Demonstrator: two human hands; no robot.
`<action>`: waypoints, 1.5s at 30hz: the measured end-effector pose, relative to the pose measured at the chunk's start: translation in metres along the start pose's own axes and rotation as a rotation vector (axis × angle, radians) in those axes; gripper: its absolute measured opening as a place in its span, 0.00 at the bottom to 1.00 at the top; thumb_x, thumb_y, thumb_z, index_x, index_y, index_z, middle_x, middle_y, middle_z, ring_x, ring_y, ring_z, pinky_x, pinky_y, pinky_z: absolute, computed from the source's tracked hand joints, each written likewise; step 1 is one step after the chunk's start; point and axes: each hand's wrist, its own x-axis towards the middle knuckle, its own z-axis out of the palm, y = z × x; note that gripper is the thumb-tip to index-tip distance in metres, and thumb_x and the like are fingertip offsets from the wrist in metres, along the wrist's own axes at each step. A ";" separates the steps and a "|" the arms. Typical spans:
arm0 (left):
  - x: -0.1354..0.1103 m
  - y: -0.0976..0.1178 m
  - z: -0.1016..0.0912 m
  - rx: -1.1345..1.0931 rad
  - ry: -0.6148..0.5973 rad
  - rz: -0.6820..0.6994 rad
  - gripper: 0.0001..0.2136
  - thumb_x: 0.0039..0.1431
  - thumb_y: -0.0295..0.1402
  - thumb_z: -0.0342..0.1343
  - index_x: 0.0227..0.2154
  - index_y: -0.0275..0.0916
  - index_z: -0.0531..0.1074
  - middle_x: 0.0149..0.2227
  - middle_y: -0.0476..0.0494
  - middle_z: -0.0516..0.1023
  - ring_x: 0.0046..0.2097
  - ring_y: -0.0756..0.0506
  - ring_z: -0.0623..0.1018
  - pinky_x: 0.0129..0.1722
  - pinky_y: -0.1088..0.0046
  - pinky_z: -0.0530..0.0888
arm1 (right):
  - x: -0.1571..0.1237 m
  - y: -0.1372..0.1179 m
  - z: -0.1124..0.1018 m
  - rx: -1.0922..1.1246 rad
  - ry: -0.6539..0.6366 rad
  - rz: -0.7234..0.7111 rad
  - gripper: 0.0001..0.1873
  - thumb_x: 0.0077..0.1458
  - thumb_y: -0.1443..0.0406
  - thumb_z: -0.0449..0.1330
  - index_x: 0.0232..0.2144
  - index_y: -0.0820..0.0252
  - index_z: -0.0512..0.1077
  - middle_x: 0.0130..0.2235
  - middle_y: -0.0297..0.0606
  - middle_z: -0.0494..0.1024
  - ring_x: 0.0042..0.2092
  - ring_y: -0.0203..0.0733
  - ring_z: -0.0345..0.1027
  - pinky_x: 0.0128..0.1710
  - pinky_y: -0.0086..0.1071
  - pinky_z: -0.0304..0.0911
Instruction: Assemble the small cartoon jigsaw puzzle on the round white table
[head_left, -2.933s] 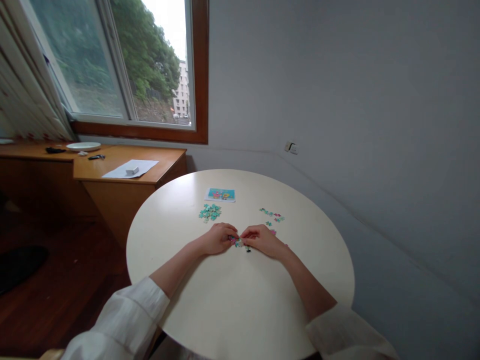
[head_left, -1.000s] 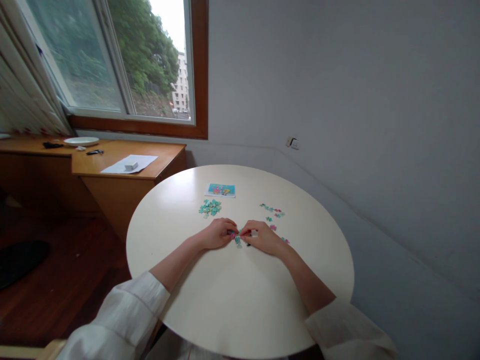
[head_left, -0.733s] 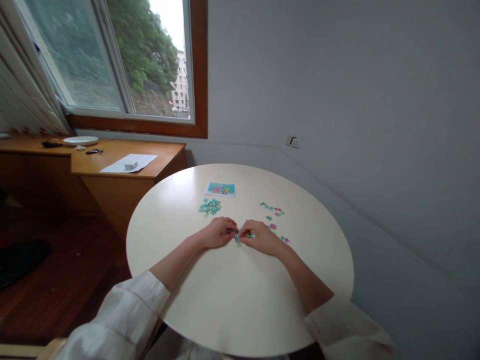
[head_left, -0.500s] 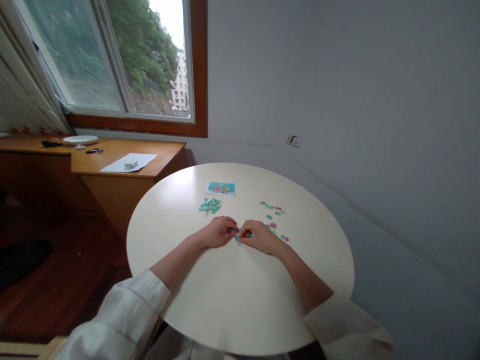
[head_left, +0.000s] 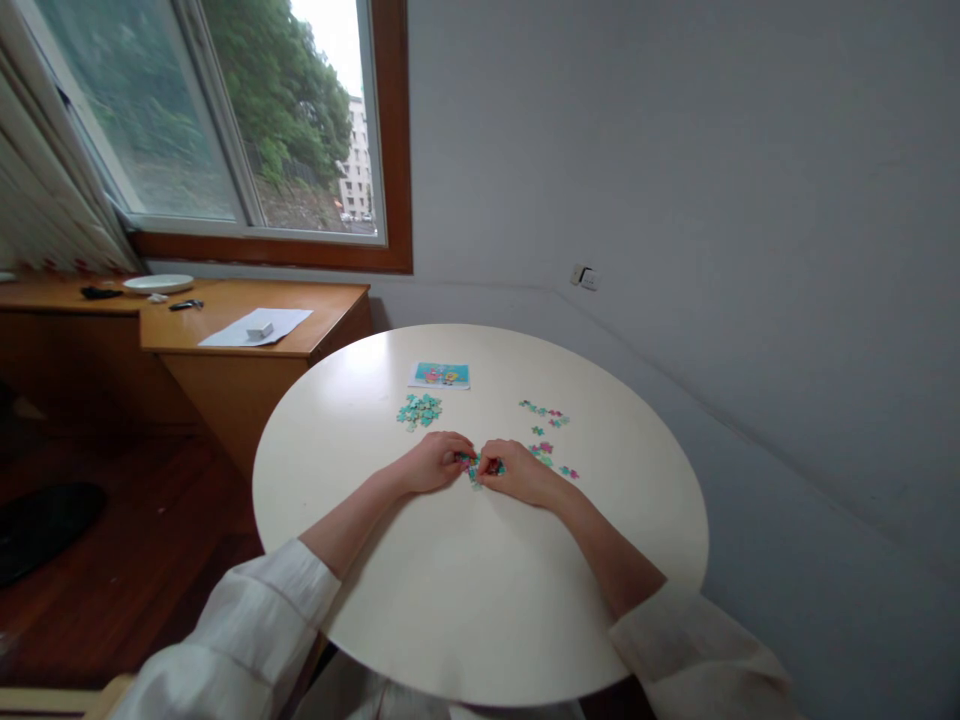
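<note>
Cream-white round bench [head_left: 465, 590], small cluster of jigsaw pieces [head_left: 473, 470] on top, near the middle, partly hidden. Left hand [head_left: 436, 462] at the cluster's left side, fingers curled inward, tips at the pieces; grip on any single one not possible to make out at this size. Right hand [head_left: 517, 474] opposite, thumb and forefinger tips brought close together at the cluster's right edge; likely a pinch, but no telling whether on a piece. Beyond the left hand, heap of teal pieces [head_left: 420, 411], untouched; behind that, picture card [head_left: 441, 376] lying flat. Beyond the right hand, loose scatter of pink and green pieces [head_left: 545, 449], some near one another, some apart. Step in hand, by judgement: fitting edges together within the cluster, with heap and scatter in reserve. Next move probably calls for bracing the cluster with the left fingers, lining one piece up with its neighbour, then light, even pressure from the right.
</note>
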 end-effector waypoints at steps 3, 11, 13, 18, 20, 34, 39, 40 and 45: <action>0.000 -0.001 0.001 -0.017 0.004 -0.019 0.11 0.51 0.26 0.50 0.36 0.37 0.74 0.37 0.44 0.77 0.39 0.48 0.74 0.42 0.73 0.69 | 0.000 -0.003 -0.003 0.028 0.018 0.020 0.03 0.42 0.72 0.59 0.20 0.61 0.71 0.24 0.32 0.70 0.29 0.33 0.63 0.30 0.26 0.57; -0.002 -0.001 0.006 0.102 0.107 -0.068 0.12 0.50 0.32 0.54 0.40 0.41 0.74 0.47 0.40 0.70 0.47 0.44 0.71 0.49 0.67 0.66 | -0.001 0.007 -0.026 0.049 0.298 0.186 0.05 0.44 0.65 0.58 0.22 0.61 0.71 0.22 0.32 0.69 0.27 0.33 0.60 0.29 0.28 0.57; -0.002 0.000 0.006 0.156 0.137 -0.128 0.13 0.50 0.35 0.55 0.39 0.41 0.74 0.44 0.40 0.70 0.46 0.42 0.71 0.49 0.65 0.65 | -0.001 0.016 -0.033 0.014 0.372 0.216 0.04 0.43 0.65 0.58 0.21 0.61 0.70 0.22 0.32 0.68 0.27 0.34 0.60 0.29 0.29 0.57; -0.001 0.007 0.004 0.242 0.108 -0.266 0.17 0.51 0.43 0.54 0.40 0.40 0.73 0.43 0.39 0.70 0.46 0.39 0.70 0.50 0.58 0.63 | -0.010 0.032 -0.049 0.011 0.307 0.309 0.05 0.43 0.65 0.57 0.22 0.62 0.70 0.20 0.32 0.66 0.24 0.33 0.58 0.24 0.28 0.54; -0.001 0.010 0.003 0.274 0.067 -0.285 0.19 0.50 0.46 0.53 0.41 0.40 0.72 0.44 0.38 0.70 0.47 0.38 0.69 0.49 0.56 0.62 | -0.015 0.033 -0.053 0.027 0.148 0.325 0.06 0.42 0.64 0.58 0.22 0.63 0.72 0.19 0.31 0.66 0.23 0.32 0.57 0.23 0.27 0.53; -0.004 0.008 0.003 0.314 -0.044 -0.258 0.23 0.48 0.48 0.54 0.46 0.44 0.68 0.49 0.41 0.67 0.51 0.37 0.64 0.52 0.56 0.59 | -0.017 0.029 -0.052 -0.099 -0.148 0.336 0.12 0.37 0.63 0.63 0.27 0.63 0.76 0.30 0.38 0.74 0.33 0.39 0.64 0.32 0.29 0.58; -0.004 0.007 0.004 0.299 -0.050 -0.265 0.22 0.49 0.47 0.52 0.46 0.45 0.68 0.49 0.41 0.67 0.52 0.37 0.64 0.53 0.56 0.58 | -0.017 0.025 -0.052 -0.077 -0.160 0.364 0.10 0.37 0.63 0.62 0.26 0.63 0.75 0.27 0.37 0.73 0.32 0.38 0.64 0.31 0.29 0.57; -0.004 0.007 0.004 0.295 -0.047 -0.267 0.21 0.50 0.47 0.52 0.46 0.45 0.68 0.49 0.41 0.67 0.52 0.37 0.64 0.53 0.56 0.58 | -0.018 0.024 -0.052 -0.070 -0.161 0.368 0.10 0.38 0.63 0.62 0.26 0.63 0.75 0.27 0.37 0.73 0.32 0.38 0.64 0.31 0.29 0.57; -0.005 0.007 0.004 0.278 -0.039 -0.268 0.21 0.51 0.46 0.51 0.47 0.44 0.67 0.49 0.41 0.67 0.52 0.38 0.64 0.53 0.55 0.57 | -0.018 0.020 -0.053 -0.066 -0.167 0.373 0.08 0.38 0.65 0.62 0.25 0.63 0.73 0.25 0.35 0.72 0.30 0.36 0.63 0.30 0.28 0.56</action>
